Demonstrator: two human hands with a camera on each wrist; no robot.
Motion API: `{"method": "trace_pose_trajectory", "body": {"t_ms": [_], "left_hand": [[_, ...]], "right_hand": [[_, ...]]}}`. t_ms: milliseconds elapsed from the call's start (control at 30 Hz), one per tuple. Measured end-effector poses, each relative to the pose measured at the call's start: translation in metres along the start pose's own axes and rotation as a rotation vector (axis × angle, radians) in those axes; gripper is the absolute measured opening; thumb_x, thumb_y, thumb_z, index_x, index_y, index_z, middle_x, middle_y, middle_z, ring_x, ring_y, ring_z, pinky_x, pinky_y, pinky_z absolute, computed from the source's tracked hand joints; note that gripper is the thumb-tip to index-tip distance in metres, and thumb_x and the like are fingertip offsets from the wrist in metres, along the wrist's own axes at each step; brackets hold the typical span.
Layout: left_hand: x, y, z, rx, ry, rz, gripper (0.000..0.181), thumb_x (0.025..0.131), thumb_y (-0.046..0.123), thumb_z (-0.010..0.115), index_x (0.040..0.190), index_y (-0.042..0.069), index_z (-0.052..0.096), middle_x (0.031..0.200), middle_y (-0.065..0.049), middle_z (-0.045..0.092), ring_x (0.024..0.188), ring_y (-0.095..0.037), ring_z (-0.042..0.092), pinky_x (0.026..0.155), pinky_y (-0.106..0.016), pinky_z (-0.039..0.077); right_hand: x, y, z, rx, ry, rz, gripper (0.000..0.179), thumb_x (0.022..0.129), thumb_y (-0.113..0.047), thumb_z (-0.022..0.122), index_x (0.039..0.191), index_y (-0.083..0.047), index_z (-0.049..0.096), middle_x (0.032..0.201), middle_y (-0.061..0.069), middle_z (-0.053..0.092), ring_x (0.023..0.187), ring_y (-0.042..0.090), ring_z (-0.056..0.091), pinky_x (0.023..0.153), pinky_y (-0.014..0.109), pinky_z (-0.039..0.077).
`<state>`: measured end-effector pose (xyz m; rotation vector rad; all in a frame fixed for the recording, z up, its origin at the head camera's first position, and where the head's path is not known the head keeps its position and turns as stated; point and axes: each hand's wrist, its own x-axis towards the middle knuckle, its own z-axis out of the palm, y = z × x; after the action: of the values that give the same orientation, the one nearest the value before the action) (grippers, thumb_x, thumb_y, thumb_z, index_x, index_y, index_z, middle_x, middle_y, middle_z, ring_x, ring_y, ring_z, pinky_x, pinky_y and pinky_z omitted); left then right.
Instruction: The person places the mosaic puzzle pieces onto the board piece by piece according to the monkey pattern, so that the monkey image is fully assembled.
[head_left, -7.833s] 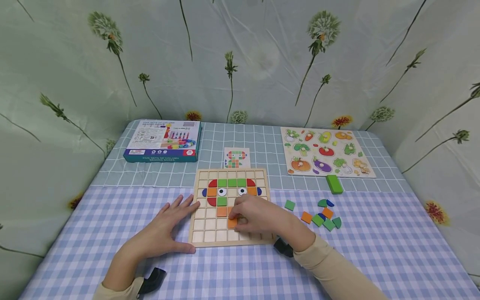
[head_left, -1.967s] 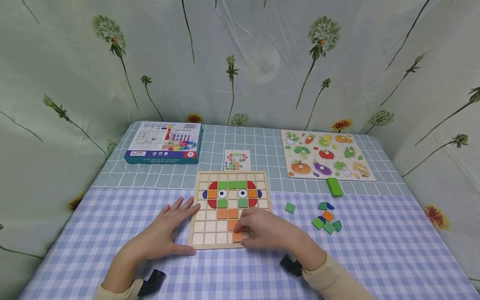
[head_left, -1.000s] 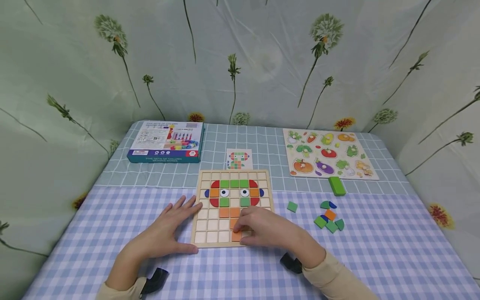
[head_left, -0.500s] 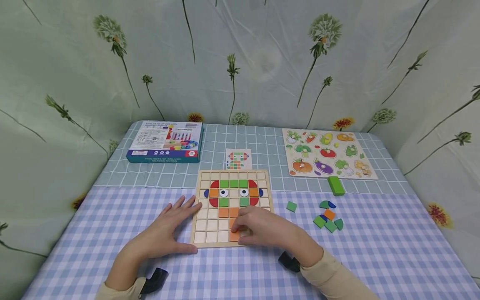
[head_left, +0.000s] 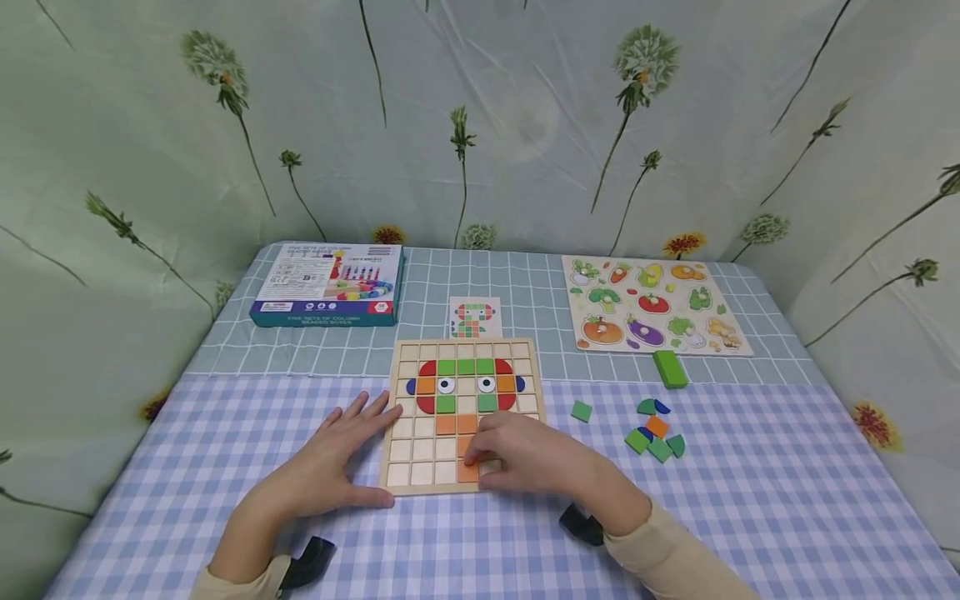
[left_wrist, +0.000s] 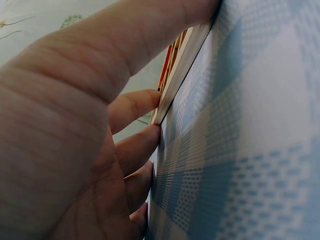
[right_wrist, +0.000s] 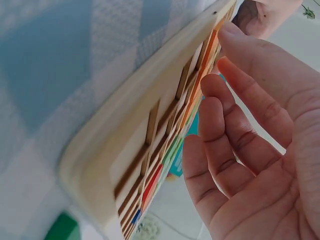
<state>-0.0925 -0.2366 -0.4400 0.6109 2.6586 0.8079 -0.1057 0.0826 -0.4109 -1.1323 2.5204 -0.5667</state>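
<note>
In the head view a wooden grid board (head_left: 408, 492) bears a face of red, green, orange and blue pieces with two round eye pieces. My left hand (head_left: 337, 458) lies spread at its left side, fingertips and thumb against the frame. My right hand (head_left: 528, 454) is over the lower right of the board, thumb and index finger pinching an orange square tile (head_left: 468, 472) in the bottom row. More orange tiles (head_left: 446, 425) run up from it. The right wrist view shows the thumb (right_wrist: 240, 40) and index fingertip at the orange tile's edge, other fingers loosely bent.
Behind the board lies a pattern card (head_left: 475, 317). A boxed bead set (head_left: 326, 285) sits back left, a vegetable puzzle board (head_left: 656, 304) back right, with a green block (head_left: 670, 369) before it. Loose pieces (head_left: 657, 427) and a green square (head_left: 581, 411) lie to the right.
Since the earliest frame, red and green pieces completed the face's right side, and an orange tile left the loose pile. The bottom-row orange tile has shifted slightly left into its cell. Left hand stays.
</note>
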Motion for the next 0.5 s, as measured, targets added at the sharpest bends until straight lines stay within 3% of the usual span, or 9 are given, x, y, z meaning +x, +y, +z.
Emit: {"method": "trace_pose_trajectory", "body": {"t_ms": [333,500], "left_hand": [[-0.001,-0.001,-0.001,0.002,0.003,0.009,0.114,0.072,0.067,0.091,0.166,0.023,0.044,0.177,-0.014,0.031,0.165,-0.05,0.016,0.126,-0.08,0.012],[-0.001,-0.002,0.001,-0.006,0.003,0.0,0.114,0.072,0.067,0.092,0.166,0.023,0.044,0.177,-0.012,0.031,0.166,-0.049,0.016,0.128,-0.079,0.011]], "right_hand": [[-0.034,0.02,-0.009,0.104,0.069,0.142,0.019,0.093,-0.019,0.083,0.112,-0.015,0.082,0.106,-0.007,0.074,0.09,0.005,0.06,0.082,0.023,0.057],[-0.061,0.037,-0.017,0.073,0.137,0.196,0.023,0.093,-0.021,0.085,0.116,-0.016,0.081,0.106,-0.01,0.072,0.09,0.005,0.059,0.081,0.024,0.056]]}}
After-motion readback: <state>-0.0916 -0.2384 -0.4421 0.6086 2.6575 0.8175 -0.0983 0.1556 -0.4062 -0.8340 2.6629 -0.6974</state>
